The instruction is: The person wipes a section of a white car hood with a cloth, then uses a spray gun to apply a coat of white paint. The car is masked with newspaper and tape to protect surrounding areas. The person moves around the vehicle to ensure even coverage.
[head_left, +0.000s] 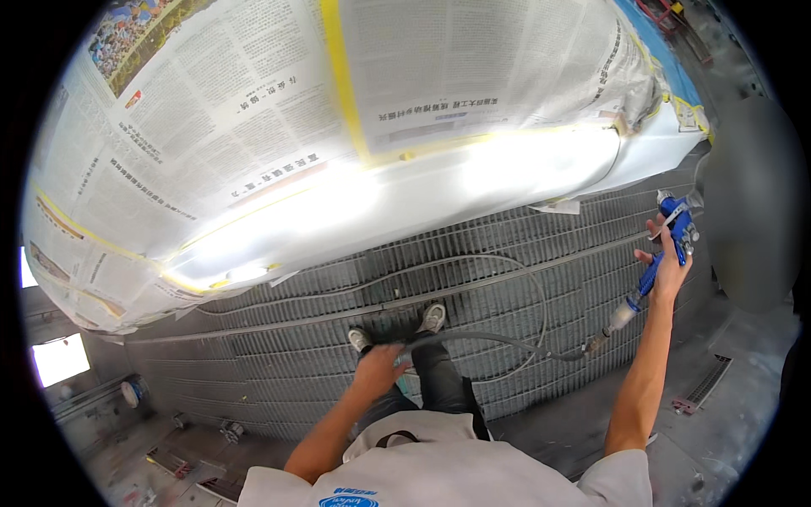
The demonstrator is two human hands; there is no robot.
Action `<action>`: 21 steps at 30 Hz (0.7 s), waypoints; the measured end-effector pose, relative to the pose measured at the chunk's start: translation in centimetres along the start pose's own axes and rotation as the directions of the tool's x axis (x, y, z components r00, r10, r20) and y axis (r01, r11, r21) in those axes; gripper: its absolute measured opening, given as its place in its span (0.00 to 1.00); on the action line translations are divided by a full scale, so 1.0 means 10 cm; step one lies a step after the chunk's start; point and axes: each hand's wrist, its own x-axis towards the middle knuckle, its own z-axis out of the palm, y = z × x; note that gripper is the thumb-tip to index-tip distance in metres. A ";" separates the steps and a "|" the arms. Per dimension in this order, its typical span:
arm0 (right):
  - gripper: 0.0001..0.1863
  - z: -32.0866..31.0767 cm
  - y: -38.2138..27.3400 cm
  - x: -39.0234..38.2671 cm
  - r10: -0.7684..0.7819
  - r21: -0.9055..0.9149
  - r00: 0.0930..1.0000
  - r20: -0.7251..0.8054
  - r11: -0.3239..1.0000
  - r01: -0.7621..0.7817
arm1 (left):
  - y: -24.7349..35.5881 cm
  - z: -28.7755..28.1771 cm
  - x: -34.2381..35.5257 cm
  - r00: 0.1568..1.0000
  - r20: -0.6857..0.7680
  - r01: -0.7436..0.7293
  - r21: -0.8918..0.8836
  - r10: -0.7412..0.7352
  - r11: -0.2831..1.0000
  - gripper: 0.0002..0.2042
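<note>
My right hand (672, 269), arm stretched out to the right, is wrapped round the grip of a blue spray gun (676, 221). A clear cylindrical fitting (623, 315) sits below the gun's grip. From there a grey air hose (481, 336) curves left across my legs. My left hand (378, 370) is closed round that hose in front of my thighs. Ahead lies a glossy white car body panel (473, 182) with strong light reflected in it. Newspaper (253, 101) covers the parts around it, held by yellow masking tape (345, 84).
I stand on a metal grating floor (296, 355), where the hose loops ahead of my shoes (432, 316). Blue sheeting (655, 38) hangs at the far right end of the panel. A dark grey blurred shape (752, 203) fills the right edge. Bright lamps (61, 367) stand at the left.
</note>
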 end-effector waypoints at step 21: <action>0.23 -0.16 0.55 -1.60 0.142 0.321 0.987 0.070 0.934 -0.157 | 0.95 -2.18 2.51 0.899 0.203 -0.360 0.848 0.388 0.389 0.28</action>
